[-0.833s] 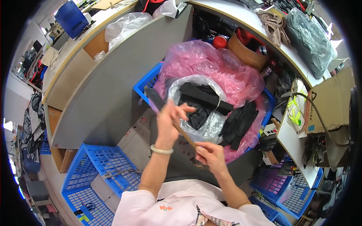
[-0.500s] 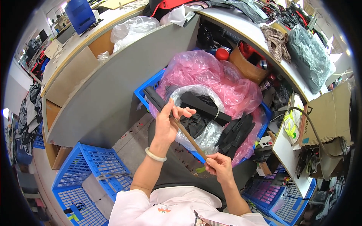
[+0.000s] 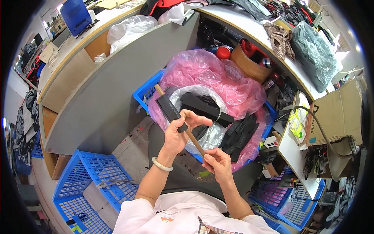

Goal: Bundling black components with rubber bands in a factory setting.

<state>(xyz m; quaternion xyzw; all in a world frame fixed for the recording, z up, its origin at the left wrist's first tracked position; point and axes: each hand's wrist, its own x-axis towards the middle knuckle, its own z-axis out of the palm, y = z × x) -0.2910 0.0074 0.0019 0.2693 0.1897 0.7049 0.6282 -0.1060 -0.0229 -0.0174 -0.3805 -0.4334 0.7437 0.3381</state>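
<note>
Gripping the near end of a wooden stick (image 3: 195, 143), the right hand (image 3: 219, 163) is closed, thumb against fingers. Ahead and to its left, the left hand (image 3: 176, 135) pinches a black piece (image 3: 167, 107) lying along the stick, with wood visible beyond both ends of the piece. Forward of both hands, a blue crate (image 3: 139, 99) contains pink plastic sheeting (image 3: 194, 70); black strips (image 3: 244, 133) lie ahead of the right hand
</note>
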